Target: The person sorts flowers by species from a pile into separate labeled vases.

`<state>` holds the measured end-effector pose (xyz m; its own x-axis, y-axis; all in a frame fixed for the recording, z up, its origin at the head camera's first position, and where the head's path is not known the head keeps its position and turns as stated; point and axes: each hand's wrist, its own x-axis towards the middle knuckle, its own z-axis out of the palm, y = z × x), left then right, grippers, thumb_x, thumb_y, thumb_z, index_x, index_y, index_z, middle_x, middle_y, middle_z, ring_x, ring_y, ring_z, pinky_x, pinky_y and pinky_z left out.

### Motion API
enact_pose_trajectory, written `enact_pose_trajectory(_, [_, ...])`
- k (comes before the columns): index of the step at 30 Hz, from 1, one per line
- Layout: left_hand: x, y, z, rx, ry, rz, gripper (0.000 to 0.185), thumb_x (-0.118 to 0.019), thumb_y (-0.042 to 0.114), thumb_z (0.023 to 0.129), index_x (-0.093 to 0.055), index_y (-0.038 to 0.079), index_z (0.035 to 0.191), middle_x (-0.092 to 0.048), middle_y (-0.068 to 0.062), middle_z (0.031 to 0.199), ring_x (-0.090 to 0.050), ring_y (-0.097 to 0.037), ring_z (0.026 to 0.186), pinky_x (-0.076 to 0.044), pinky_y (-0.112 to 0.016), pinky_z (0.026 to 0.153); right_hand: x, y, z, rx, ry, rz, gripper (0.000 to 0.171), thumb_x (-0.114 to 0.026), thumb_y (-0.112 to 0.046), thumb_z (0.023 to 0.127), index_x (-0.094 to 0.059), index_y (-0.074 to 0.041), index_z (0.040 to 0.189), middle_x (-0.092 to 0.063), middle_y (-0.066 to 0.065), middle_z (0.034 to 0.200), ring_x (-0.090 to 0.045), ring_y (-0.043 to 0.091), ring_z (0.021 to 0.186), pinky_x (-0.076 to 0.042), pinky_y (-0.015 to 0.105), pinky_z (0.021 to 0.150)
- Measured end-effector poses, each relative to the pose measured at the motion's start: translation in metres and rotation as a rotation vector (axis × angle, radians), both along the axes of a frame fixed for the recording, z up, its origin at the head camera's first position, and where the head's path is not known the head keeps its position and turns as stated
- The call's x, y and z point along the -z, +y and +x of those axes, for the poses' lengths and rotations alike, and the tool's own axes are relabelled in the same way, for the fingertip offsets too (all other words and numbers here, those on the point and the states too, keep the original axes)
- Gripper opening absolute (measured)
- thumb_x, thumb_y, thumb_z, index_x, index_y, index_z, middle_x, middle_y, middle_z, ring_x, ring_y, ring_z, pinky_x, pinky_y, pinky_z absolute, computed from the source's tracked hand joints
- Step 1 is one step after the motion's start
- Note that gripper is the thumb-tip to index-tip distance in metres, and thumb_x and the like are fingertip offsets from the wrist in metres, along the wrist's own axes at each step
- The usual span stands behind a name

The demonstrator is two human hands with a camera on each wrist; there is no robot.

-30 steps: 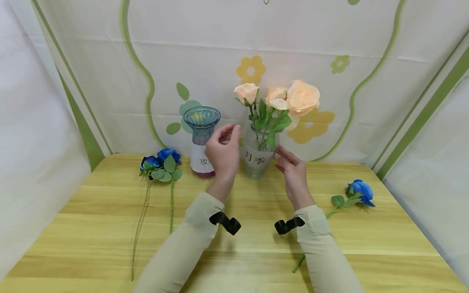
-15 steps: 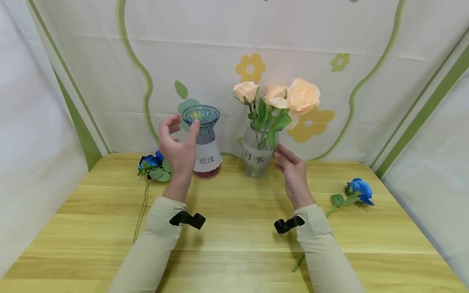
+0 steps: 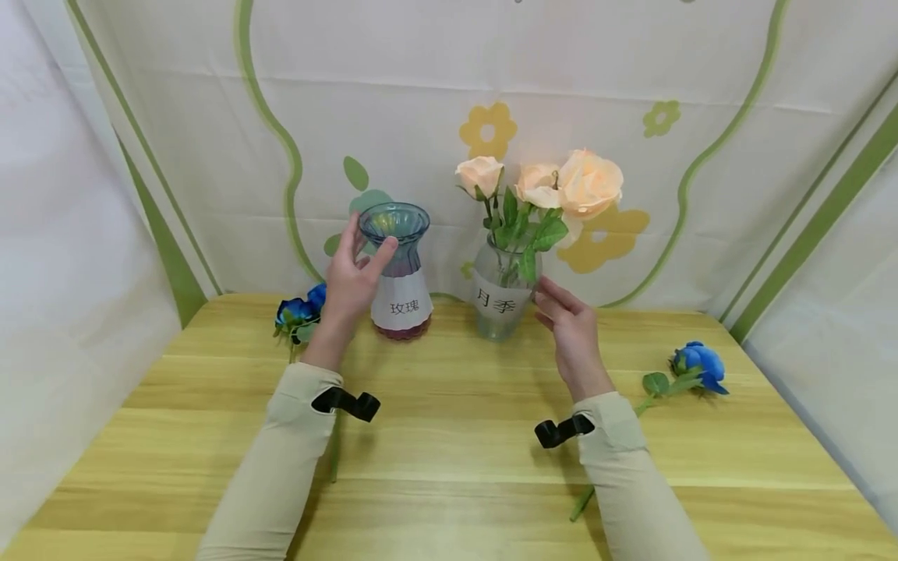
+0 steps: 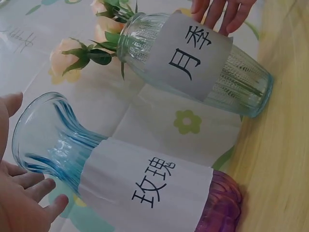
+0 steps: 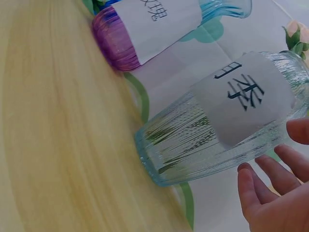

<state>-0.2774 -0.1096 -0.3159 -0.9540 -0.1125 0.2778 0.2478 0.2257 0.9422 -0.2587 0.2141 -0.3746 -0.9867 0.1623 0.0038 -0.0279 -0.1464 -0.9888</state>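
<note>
A person in pale sleeves reaches across a light wooden tabletop [image 3: 449, 436] toward two labelled glass vases at its far edge. Two blue roses [image 3: 298, 310] lie at the far left, their heads partly hidden behind the left hand [image 3: 351, 282] and their stems running back under the left sleeve. A single blue rose [image 3: 694, 366] lies well apart at the right, its stem slanting near and passing behind the right sleeve.

The blue-and-purple vase [image 3: 400, 269], left of centre, holds nothing; a white paper label with black characters wraps its body. The left hand's fingers [image 3: 382, 253] are released and spread beside its neck, the thumb tip at or just short of the glass; the wrist view shows no grip. Just to the right, the clear ribbed vase [image 3: 501, 300], also labelled, holds three peach roses [image 3: 554, 185] with green leaves. The right hand [image 3: 575, 331] hovers at its right side, fingers released and straight, close to the glass; contact cannot be told.

A white cloth backdrop [image 3: 631, 156] printed with green bands, yellow flowers and leaves hangs behind, with plain white drapes at both sides.
</note>
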Motion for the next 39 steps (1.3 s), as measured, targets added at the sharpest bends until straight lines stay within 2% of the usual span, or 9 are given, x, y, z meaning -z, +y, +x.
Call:
enact_pose_trajectory(3, [0.002,0.0,-0.002,0.024,-0.014,0.009,0.091,-0.065,0.055,0.102,-0.014,0.027,0.172,-0.019,-0.001,0.179,-0.024,-0.022,0.165,-0.029,-0.045,0.133,-0.006,0.003,0.005,0.017,0.005,-0.059,0.047,-0.064,-0.018,0.107,-0.057,-0.008,0.152,-0.064,0.003,0.15,-0.067,0.011,0.124,-0.055,0.025,0.105])
enact_pose_trajectory(8, [0.001,-0.001,-0.001,0.041,-0.024,0.043,0.087,-0.063,0.051,0.104,-0.015,0.028,0.172,-0.016,-0.001,0.18,-0.026,-0.026,0.165,-0.028,-0.048,0.133,-0.017,0.016,0.022,0.074,0.033,-0.221,0.046,-0.071,-0.018,0.103,-0.062,-0.005,0.147,-0.079,-0.002,0.126,-0.076,0.012,0.112,-0.06,0.022,0.094])
enact_pose_trajectory(13, [0.001,0.002,-0.001,0.059,-0.052,0.032,0.086,-0.062,0.052,0.105,-0.013,0.031,0.172,-0.013,-0.001,0.18,-0.026,-0.028,0.164,-0.03,-0.05,0.132,-0.024,0.048,0.049,0.143,-0.014,-0.281,0.032,-0.077,-0.017,0.098,-0.074,-0.013,0.13,-0.083,-0.003,0.111,-0.079,0.01,0.101,-0.063,0.023,0.087])
enact_pose_trajectory(17, [0.0,0.006,0.001,0.06,-0.073,0.014,0.086,-0.06,0.055,0.105,-0.011,0.033,0.172,-0.012,-0.002,0.181,-0.027,-0.028,0.164,-0.033,-0.052,0.13,-0.024,0.077,0.072,0.13,-0.085,-0.32,0.019,-0.077,-0.015,0.098,-0.078,-0.02,0.116,-0.083,-0.005,0.104,-0.079,0.009,0.097,-0.063,0.022,0.084])
enact_pose_trajectory(21, [-0.003,0.006,0.003,0.044,-0.082,0.01,0.086,-0.06,0.054,0.105,-0.011,0.033,0.172,-0.012,-0.001,0.181,-0.029,-0.028,0.163,-0.034,-0.053,0.129,-0.018,0.102,0.091,0.09,-0.119,-0.294,0.012,-0.073,-0.014,0.1,-0.078,-0.023,0.105,-0.082,-0.007,0.102,-0.08,0.008,0.096,-0.064,0.022,0.084])
enact_pose_trajectory(27, [-0.007,-0.004,0.01,0.018,-0.096,-0.008,0.086,-0.059,0.055,0.105,-0.009,0.034,0.172,-0.012,0.0,0.181,-0.029,-0.027,0.163,-0.034,-0.053,0.13,-0.006,0.124,0.107,0.074,-0.16,-0.219,0.026,-0.068,-0.007,0.103,-0.082,-0.026,0.093,-0.082,-0.011,0.098,-0.079,0.004,0.092,-0.063,0.021,0.084])
enact_pose_trajectory(34, [-0.007,-0.005,0.01,0.011,-0.101,-0.009,0.084,-0.059,0.053,0.106,-0.011,0.031,0.172,-0.015,-0.002,0.18,-0.031,-0.028,0.162,-0.036,-0.055,0.128,0.001,0.144,0.121,0.123,-0.28,-0.108,0.033,-0.067,-0.006,0.104,-0.081,-0.028,0.083,-0.081,-0.013,0.09,-0.078,0.002,0.086,-0.063,0.02,0.081])
enact_pose_trajectory(39, [-0.006,0.001,0.007,0.015,-0.089,-0.018,0.084,-0.059,0.055,0.105,-0.013,0.031,0.172,-0.018,-0.002,0.179,-0.034,-0.028,0.161,-0.037,-0.055,0.127,0.007,0.151,0.134,0.141,-0.299,-0.102,0.035,-0.066,-0.002,0.103,-0.083,-0.024,0.082,-0.081,-0.011,0.088,-0.079,0.004,0.084,-0.064,0.022,0.081])
